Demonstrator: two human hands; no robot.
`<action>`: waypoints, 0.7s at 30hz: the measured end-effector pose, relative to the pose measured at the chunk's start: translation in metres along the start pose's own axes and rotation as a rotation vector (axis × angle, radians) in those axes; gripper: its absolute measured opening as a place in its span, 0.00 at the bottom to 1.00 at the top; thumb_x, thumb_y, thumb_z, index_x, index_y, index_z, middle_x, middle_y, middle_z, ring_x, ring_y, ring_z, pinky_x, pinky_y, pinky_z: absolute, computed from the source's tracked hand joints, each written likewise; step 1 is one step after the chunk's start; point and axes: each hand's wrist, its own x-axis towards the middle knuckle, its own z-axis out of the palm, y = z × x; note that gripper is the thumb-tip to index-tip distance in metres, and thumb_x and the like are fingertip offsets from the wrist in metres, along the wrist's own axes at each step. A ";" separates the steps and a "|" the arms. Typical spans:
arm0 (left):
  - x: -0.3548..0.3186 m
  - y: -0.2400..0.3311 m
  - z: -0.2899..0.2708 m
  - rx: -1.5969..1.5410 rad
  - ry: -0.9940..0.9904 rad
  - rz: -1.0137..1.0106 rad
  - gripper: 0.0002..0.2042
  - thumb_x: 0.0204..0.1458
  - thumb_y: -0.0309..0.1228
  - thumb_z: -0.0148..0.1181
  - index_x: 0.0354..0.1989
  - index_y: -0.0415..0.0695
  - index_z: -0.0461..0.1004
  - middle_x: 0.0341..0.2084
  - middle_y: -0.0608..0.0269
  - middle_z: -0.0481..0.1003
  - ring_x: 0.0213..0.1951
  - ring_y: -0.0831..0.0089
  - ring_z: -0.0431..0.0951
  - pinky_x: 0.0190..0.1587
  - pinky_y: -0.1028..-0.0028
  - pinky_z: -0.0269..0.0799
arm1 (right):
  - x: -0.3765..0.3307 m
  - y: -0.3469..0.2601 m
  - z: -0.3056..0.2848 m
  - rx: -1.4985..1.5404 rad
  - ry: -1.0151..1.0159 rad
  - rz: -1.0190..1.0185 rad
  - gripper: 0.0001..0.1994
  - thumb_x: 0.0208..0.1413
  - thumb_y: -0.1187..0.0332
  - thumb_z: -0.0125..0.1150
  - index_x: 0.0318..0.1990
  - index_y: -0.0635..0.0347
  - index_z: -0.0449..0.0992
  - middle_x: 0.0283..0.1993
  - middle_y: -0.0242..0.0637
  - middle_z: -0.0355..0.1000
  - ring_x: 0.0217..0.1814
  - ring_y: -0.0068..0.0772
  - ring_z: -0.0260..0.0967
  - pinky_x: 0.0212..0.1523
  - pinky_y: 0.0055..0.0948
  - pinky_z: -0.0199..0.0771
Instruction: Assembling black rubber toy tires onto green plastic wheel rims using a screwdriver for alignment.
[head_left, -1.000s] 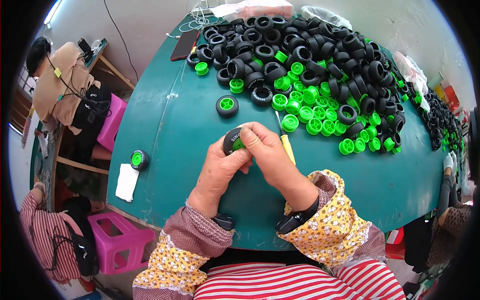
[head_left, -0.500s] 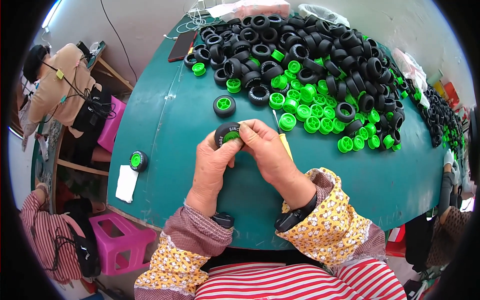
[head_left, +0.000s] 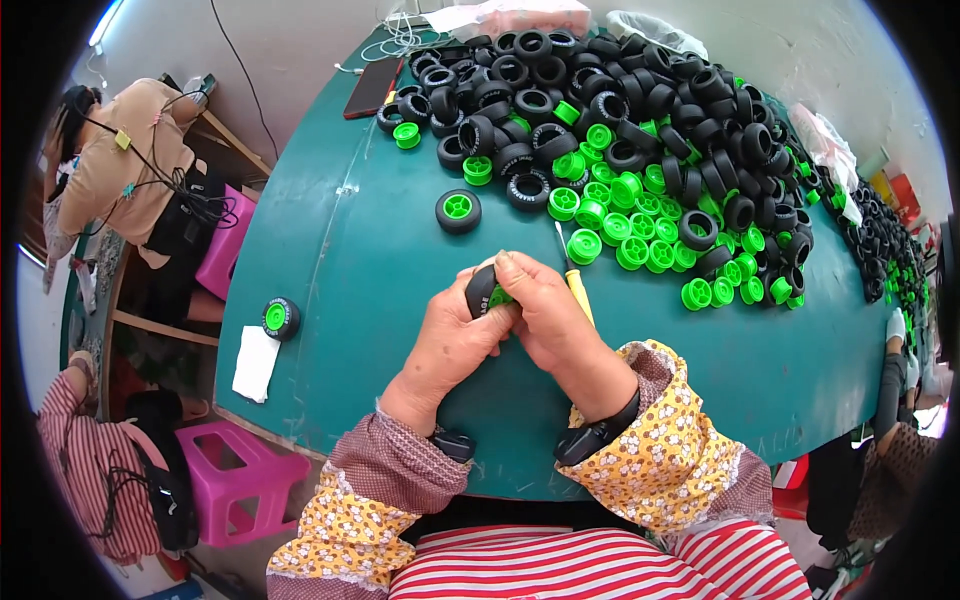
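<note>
Left hand (head_left: 452, 338) and right hand (head_left: 548, 308) are closed together on a black tyre (head_left: 481, 292) with green hub (head_left: 501, 297), above the table (head_left: 345, 250). Right of this tyre lies a yellow-handled screwdriver (head_left: 578, 291); beyond the tyre, a wheel (head_left: 458, 209), then heaped loose hubs (head_left: 626, 190) and loose tyres (head_left: 660, 98).

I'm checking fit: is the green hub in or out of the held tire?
Apparently in: green hub shows within the black tire; fingers hide whether it's fully seated.

Black-and-green wheel (head_left: 481, 293), black tires (head_left: 661, 98), green hubs (head_left: 627, 189), dark green table (head_left: 370, 270), yellow flowered sleeves (head_left: 685, 455)
</note>
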 end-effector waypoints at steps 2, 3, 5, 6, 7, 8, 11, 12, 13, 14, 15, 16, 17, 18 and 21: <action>0.002 0.001 -0.001 0.185 0.070 0.020 0.11 0.47 0.27 0.55 0.39 0.38 0.68 0.22 0.69 0.69 0.21 0.83 0.69 0.21 0.83 0.66 | 0.003 0.004 0.005 0.136 0.078 -0.037 0.14 0.58 0.58 0.44 0.35 0.59 0.68 0.23 0.28 0.62 0.17 0.16 0.57 0.14 0.18 0.59; 0.003 0.001 0.000 0.183 0.068 0.020 0.11 0.47 0.27 0.55 0.39 0.38 0.68 0.22 0.69 0.69 0.21 0.83 0.69 0.21 0.83 0.66 | 0.003 0.002 0.007 0.135 0.081 -0.037 0.14 0.58 0.58 0.44 0.35 0.59 0.68 0.23 0.28 0.62 0.17 0.16 0.57 0.14 0.18 0.59; 0.003 0.004 0.001 -0.053 0.154 0.028 0.11 0.45 0.28 0.57 0.37 0.38 0.71 0.22 0.69 0.70 0.20 0.86 0.67 0.20 0.86 0.63 | 0.002 -0.002 0.013 0.059 0.104 -0.135 0.14 0.58 0.59 0.44 0.36 0.61 0.68 0.24 0.27 0.62 0.21 0.16 0.57 0.18 0.18 0.60; 0.003 0.006 0.000 -0.051 0.150 0.029 0.11 0.45 0.28 0.57 0.37 0.38 0.71 0.22 0.69 0.70 0.20 0.86 0.67 0.20 0.86 0.63 | 0.003 -0.001 0.014 0.060 0.107 -0.139 0.14 0.58 0.59 0.44 0.36 0.61 0.68 0.24 0.27 0.62 0.21 0.16 0.57 0.18 0.18 0.60; 0.003 0.009 -0.002 -0.105 0.185 0.056 0.10 0.45 0.28 0.58 0.35 0.38 0.72 0.21 0.70 0.70 0.19 0.86 0.66 0.19 0.86 0.62 | 0.005 0.002 0.013 -0.064 0.168 -0.294 0.14 0.58 0.60 0.45 0.36 0.62 0.68 0.25 0.27 0.63 0.22 0.16 0.58 0.19 0.18 0.61; 0.003 0.010 -0.003 -0.160 0.220 0.083 0.09 0.45 0.28 0.58 0.34 0.38 0.72 0.20 0.70 0.70 0.18 0.86 0.65 0.19 0.86 0.61 | 0.006 0.004 0.011 -0.190 0.230 -0.447 0.13 0.58 0.60 0.45 0.36 0.63 0.68 0.26 0.27 0.63 0.23 0.16 0.58 0.21 0.19 0.61; 0.001 0.002 -0.008 -0.100 0.160 0.085 0.11 0.47 0.31 0.58 0.36 0.38 0.71 0.22 0.71 0.70 0.19 0.87 0.65 0.19 0.86 0.61 | -0.002 -0.004 0.017 -0.308 0.183 -0.430 0.12 0.58 0.62 0.45 0.37 0.63 0.67 0.27 0.29 0.65 0.25 0.18 0.60 0.25 0.19 0.63; 0.001 -0.001 -0.006 -0.066 0.112 0.073 0.12 0.48 0.32 0.58 0.37 0.38 0.70 0.22 0.72 0.70 0.20 0.88 0.65 0.20 0.86 0.61 | -0.005 -0.009 0.019 -0.321 0.154 -0.373 0.12 0.58 0.62 0.45 0.37 0.63 0.67 0.26 0.30 0.65 0.25 0.19 0.61 0.26 0.19 0.64; 0.003 -0.007 -0.004 -0.078 0.073 0.194 0.12 0.49 0.32 0.57 0.38 0.37 0.68 0.24 0.72 0.69 0.23 0.87 0.67 0.23 0.86 0.63 | -0.005 -0.008 0.017 -0.322 0.154 -0.373 0.12 0.58 0.62 0.45 0.37 0.63 0.67 0.26 0.30 0.65 0.25 0.19 0.61 0.26 0.19 0.64; 0.002 -0.005 -0.002 -0.079 0.075 0.195 0.12 0.49 0.32 0.57 0.38 0.37 0.68 0.24 0.72 0.69 0.23 0.87 0.67 0.23 0.86 0.63 | -0.004 -0.006 0.015 -0.392 0.141 -0.392 0.12 0.58 0.62 0.46 0.38 0.63 0.67 0.25 0.32 0.65 0.25 0.19 0.61 0.26 0.20 0.64; 0.002 -0.002 0.000 -0.103 0.091 0.179 0.12 0.48 0.32 0.58 0.38 0.37 0.68 0.24 0.72 0.68 0.24 0.87 0.67 0.24 0.86 0.64 | -0.003 -0.005 0.013 -0.463 0.129 -0.410 0.13 0.57 0.61 0.46 0.38 0.63 0.67 0.25 0.33 0.65 0.25 0.20 0.62 0.26 0.20 0.64; 0.002 -0.001 0.001 -0.127 0.107 0.163 0.13 0.48 0.31 0.58 0.38 0.37 0.67 0.24 0.72 0.68 0.25 0.86 0.67 0.25 0.85 0.65 | -0.003 -0.006 0.012 -0.465 0.128 -0.409 0.13 0.57 0.61 0.46 0.38 0.63 0.67 0.25 0.33 0.65 0.25 0.20 0.62 0.26 0.20 0.64; 0.002 -0.001 0.000 -0.128 0.109 0.163 0.13 0.48 0.31 0.58 0.38 0.37 0.67 0.24 0.72 0.68 0.25 0.86 0.67 0.25 0.85 0.65 | -0.003 -0.007 0.012 -0.517 0.136 -0.404 0.13 0.57 0.61 0.47 0.38 0.64 0.67 0.25 0.34 0.66 0.25 0.20 0.62 0.26 0.20 0.64; 0.002 -0.001 0.000 -0.079 0.107 0.179 0.12 0.47 0.31 0.59 0.37 0.37 0.68 0.24 0.72 0.68 0.26 0.86 0.67 0.26 0.85 0.65 | -0.004 -0.009 0.012 -0.571 0.148 -0.399 0.14 0.56 0.61 0.48 0.39 0.64 0.67 0.25 0.35 0.66 0.26 0.20 0.63 0.26 0.20 0.64; 0.001 0.002 -0.001 -0.013 0.102 0.176 0.12 0.46 0.30 0.60 0.35 0.37 0.68 0.24 0.72 0.68 0.26 0.85 0.66 0.28 0.83 0.65 | -0.004 -0.018 0.011 -0.619 0.133 -0.422 0.13 0.56 0.62 0.48 0.39 0.65 0.67 0.26 0.34 0.68 0.27 0.20 0.63 0.28 0.21 0.65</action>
